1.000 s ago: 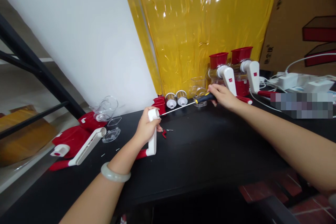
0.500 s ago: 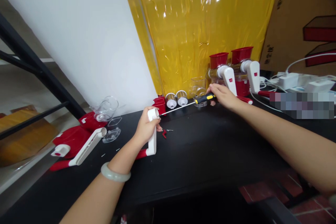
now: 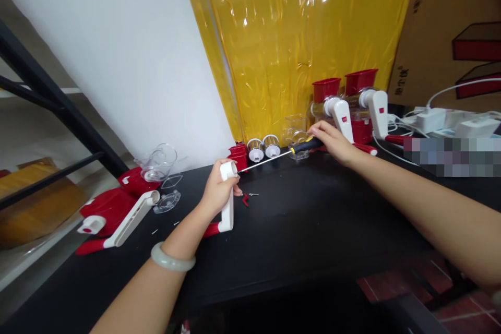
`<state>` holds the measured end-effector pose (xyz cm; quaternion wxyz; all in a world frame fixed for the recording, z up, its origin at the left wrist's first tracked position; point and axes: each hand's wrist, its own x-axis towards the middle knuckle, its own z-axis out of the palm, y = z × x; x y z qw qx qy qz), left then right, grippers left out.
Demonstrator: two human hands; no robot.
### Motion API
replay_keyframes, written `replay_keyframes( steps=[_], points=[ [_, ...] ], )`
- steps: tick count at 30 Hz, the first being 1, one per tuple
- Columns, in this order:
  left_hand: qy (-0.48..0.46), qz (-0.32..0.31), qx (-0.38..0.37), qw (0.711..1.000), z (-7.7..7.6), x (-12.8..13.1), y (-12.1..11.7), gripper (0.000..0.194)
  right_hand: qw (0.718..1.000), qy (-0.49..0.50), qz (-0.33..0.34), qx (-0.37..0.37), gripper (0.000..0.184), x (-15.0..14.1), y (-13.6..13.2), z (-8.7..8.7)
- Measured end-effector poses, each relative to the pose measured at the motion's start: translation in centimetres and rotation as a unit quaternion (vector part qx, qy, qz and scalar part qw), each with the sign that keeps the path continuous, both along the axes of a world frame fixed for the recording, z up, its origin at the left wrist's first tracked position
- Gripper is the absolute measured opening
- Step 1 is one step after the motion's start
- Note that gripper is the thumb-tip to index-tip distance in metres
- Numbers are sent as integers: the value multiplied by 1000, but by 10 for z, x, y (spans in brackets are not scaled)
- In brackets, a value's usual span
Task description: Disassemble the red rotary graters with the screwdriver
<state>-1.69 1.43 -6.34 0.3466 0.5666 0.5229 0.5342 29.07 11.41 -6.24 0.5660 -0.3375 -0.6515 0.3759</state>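
Observation:
My left hand (image 3: 217, 187) is closed around the upper part of a white crank handle (image 3: 227, 213), held upright with its red grip (image 3: 212, 229) low at the left. My right hand (image 3: 331, 140) grips a black and yellow screwdriver (image 3: 307, 144). The shaft slants down leftward, and its tip meets the handle's top end by my left fingers; the exact contact is hidden. Beyond that hand lie a small red part (image 3: 245, 199) and a small metal piece (image 3: 254, 194) on the black table (image 3: 297, 240).
Behind stand red containers (image 3: 237, 156), two grater drums (image 3: 263, 147), a clear housing (image 3: 296, 128) and two red-and-white hand-crank graters (image 3: 354, 107). Left are red bases (image 3: 107, 211), another crank handle (image 3: 131, 222) and clear parts (image 3: 160, 164). White chargers and cables (image 3: 430, 120) sit at right.
The screwdriver's handle has turned about its shaft, its yellow patch no longer showing. My right fingers have shifted on it. My left hand and the crank handle stay in place.

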Motion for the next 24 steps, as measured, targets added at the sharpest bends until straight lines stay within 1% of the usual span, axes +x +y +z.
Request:
replay_keyframes(
  steps=[3,5,7,9,12,16,18,20,22,24],
  points=[
    [2,-1,3,1000,0,-1,0,44,996,-82,-9,-20,46,1,3,-2],
    [0,-1,6,1000,0,-1,1,44,994,-109,-15,-29,44,2,4,-4],
    [-6,0,9,1000,0,-1,1,44,996,-82,-16,-30,39,1,6,-6],
    [-8,1,9,1000,0,-1,1,44,999,-29,-11,-19,36,1,8,-7],
    [-6,2,6,1000,1,0,1,44,999,32,9,-7,41,-1,9,-9],
    [9,0,0,1000,0,1,0,44,991,103,71,-46,45,-1,4,-5],
    [16,-3,-2,1000,-1,1,-1,44,987,120,92,-60,45,-1,3,-3],
    [15,-7,-1,1000,-2,1,-1,45,990,103,76,-52,37,1,3,-1],
    [9,-8,2,1000,-2,1,-1,45,999,45,23,-20,29,2,4,-1],
    [4,-5,6,1000,-1,0,-1,45,999,-43,-25,4,36,4,5,-2]
  ],
)
